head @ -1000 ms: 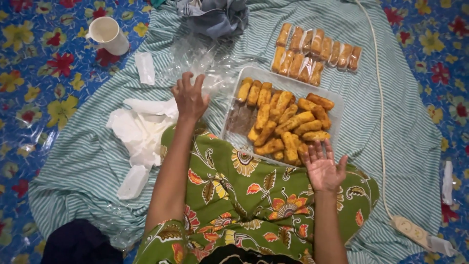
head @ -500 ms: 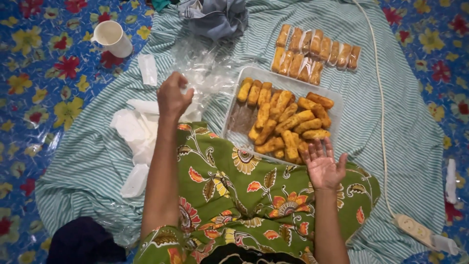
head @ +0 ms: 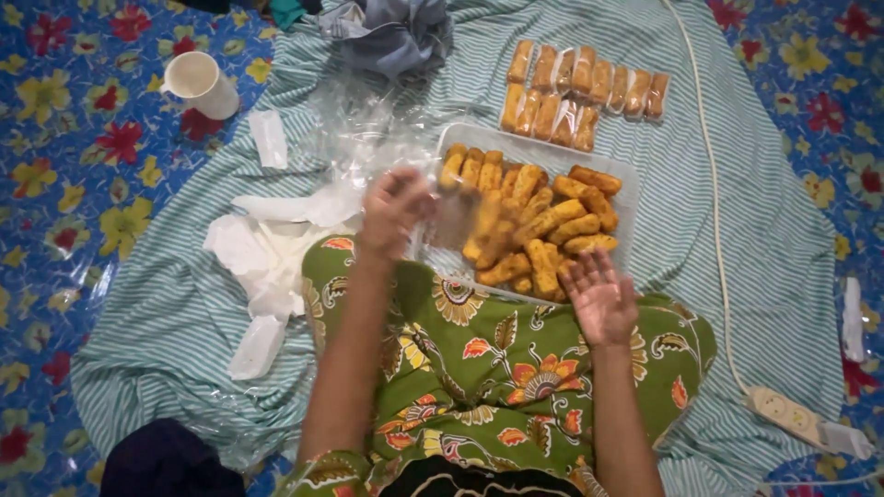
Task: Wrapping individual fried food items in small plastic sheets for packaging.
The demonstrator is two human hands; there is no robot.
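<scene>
Over the tray (head: 619, 177) of fried sticks (head: 539, 225), my left hand (head: 394, 210) pinches a clear plastic bag (head: 456, 213); my right hand (head: 600, 296) hovers open-palmed, empty. Bagging, I judge: next I need a stick picked and slid inside.

Wrapped fried sticks (head: 583, 92): two rows in clear plastic sleeves, golden-brown, on the striped cloth beyond the tray. Loose clear plastic bags (head: 364, 129): crumpled heap left of the tray. One clear bag (head: 451, 216) held in the left hand (head: 394, 210).
</scene>
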